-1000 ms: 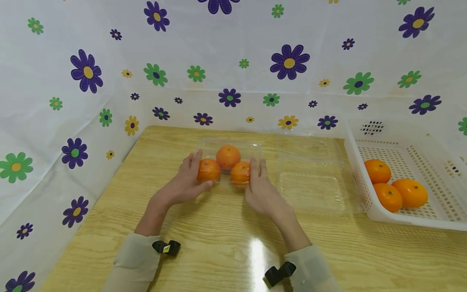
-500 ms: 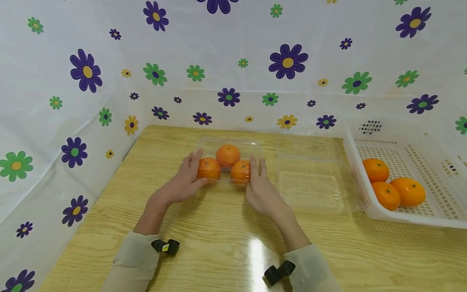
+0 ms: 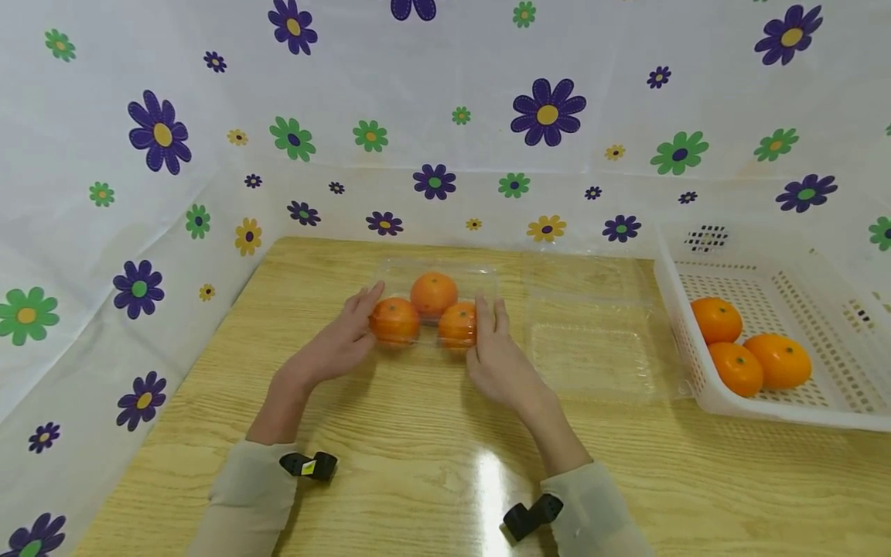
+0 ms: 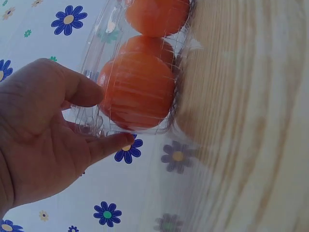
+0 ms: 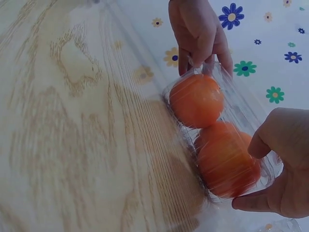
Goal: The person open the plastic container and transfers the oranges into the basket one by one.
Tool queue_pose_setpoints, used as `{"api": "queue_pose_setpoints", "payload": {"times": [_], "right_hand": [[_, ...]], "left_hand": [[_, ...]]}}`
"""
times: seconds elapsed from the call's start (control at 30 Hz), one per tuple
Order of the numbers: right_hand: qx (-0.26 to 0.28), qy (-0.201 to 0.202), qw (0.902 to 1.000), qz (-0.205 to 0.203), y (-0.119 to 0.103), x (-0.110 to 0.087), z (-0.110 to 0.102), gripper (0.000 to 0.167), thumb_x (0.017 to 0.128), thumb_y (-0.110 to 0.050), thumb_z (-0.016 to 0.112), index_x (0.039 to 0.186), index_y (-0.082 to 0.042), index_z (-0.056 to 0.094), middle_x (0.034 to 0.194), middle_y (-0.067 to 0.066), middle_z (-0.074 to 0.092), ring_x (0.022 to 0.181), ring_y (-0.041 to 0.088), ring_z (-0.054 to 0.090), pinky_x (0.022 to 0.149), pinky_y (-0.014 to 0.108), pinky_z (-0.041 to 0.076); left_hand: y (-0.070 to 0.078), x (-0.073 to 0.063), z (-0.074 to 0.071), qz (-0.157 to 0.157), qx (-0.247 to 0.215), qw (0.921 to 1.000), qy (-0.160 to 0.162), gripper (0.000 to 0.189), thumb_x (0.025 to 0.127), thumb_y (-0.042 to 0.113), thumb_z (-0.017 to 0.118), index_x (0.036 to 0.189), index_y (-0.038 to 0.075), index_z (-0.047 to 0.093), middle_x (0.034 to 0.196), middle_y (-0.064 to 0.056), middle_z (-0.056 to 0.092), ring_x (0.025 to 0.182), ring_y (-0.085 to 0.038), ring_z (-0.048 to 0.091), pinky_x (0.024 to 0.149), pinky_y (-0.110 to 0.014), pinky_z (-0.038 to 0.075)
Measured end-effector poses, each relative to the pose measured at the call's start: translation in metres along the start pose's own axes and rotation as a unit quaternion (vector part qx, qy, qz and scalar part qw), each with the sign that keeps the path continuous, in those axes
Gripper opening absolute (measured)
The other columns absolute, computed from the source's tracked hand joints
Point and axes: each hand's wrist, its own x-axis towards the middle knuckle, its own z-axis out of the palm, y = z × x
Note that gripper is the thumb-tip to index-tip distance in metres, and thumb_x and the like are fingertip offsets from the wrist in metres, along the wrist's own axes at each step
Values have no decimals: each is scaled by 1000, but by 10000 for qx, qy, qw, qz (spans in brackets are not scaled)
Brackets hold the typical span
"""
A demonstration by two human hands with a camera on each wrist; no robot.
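Observation:
Three oranges point(image 3: 434, 295) sit inside a transparent plastic clamshell box point(image 3: 480, 271) on the wooden table. My left hand point(image 3: 339, 340) holds the box at its left end, and in the left wrist view its thumb and a finger lie on either side of the box corner beside one orange point(image 4: 137, 92). At the right end, my right hand point(image 3: 503, 363) grips the other corner, thumb on one face and a finger point(image 5: 253, 202) along the edge. Plastic overlies the oranges in both wrist views. Some fingertips are hidden behind the box.
A second transparent clamshell box point(image 3: 592, 360) lies opened on the table point(image 3: 404, 456) to the right. Beyond it stands a white perforated basket point(image 3: 800, 420) with three more oranges point(image 3: 776, 361). A flowered cloth point(image 3: 473, 147) hangs behind and at the left.
My left hand has shifted slightly left, and its thumb has drawn back from the front of the box toward the left corner. The right hand stays nearly where it was.

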Motion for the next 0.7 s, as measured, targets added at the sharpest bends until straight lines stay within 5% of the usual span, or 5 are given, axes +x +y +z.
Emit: {"api": "queue_pose_setpoints", "payload": {"times": [0.13, 0.27, 0.47, 0.7], "right_hand": [[51, -72, 9999, 89, -1, 2, 0, 77, 98, -11, 41, 159, -7, -5, 160, 32, -11, 56, 17, 53, 46, 26, 43], [-17, -32, 9998, 183, -2, 4, 2, 78, 98, -13, 43, 160, -8, -5, 160, 32, -9, 48, 13, 44, 41, 23, 38], [-441, 282, 9984, 195, -3, 6, 8, 80, 96, -13, 47, 159, -4, 0, 159, 36, 0, 60, 25, 60, 42, 26, 43], [-1030, 544, 9932, 84, -4, 3, 13, 75, 99, -12, 48, 158, 1, 2, 155, 41, 9, 102, 51, 63, 49, 32, 51]], "left_hand": [[-5, 0, -3, 328, 83, 9990, 299, 70, 93, -5, 43, 158, 3, 18, 160, -26, 20, 146, -41, 25, 116, -57, 22], [-5, -1, -4, 453, 86, 9979, 456, 67, 94, -6, 46, 157, 0, 22, 157, -27, 28, 135, -43, 41, 112, -57, 31], [-1, 1, -2, 381, 345, 9977, 435, 65, 96, -6, 44, 157, 1, 21, 157, -27, 28, 141, -42, 35, 114, -55, 29], [4, 2, 3, 237, 1032, 9938, 347, 62, 101, -1, 38, 157, -1, 13, 158, -28, 26, 144, -43, 30, 115, -54, 26]]}}
